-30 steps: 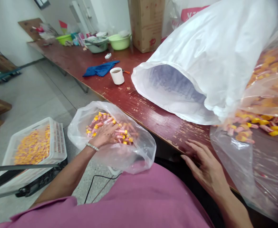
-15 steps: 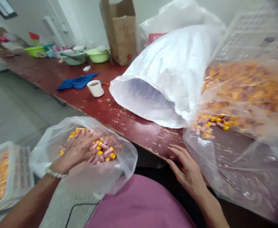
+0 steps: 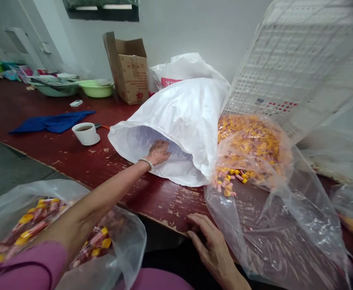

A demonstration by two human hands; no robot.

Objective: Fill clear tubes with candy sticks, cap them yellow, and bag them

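Note:
My left hand (image 3: 159, 152), with a pale bead bracelet at the wrist, reaches into the mouth of a white sack (image 3: 182, 108) lying on its side. Its fingers look stretched out, and nothing shows in them. Inside, the sack's contents are hard to make out. My right hand (image 3: 209, 241) rests at the table's front edge, thumb and fingers apart, holding nothing. Below my left arm, a clear plastic bag (image 3: 131, 229) holds many small pink-striped pieces with yellow caps (image 3: 104, 241). To the right of the sack, another clear bag (image 3: 273, 225) holds similar pieces.
A white plastic crate (image 3: 254, 84) leans behind the right-hand bag. On the worn red table (image 3: 152, 197) stand a white cup (image 3: 87, 135) of dark liquid, a blue cloth (image 3: 55, 122), a cardboard box (image 3: 132, 76) and a light green basin (image 3: 96, 88).
My left hand has left the pieces in the lower bag and moved up and right into the white sack's mouth. My right hand stays at the table edge. The camera view has shifted.

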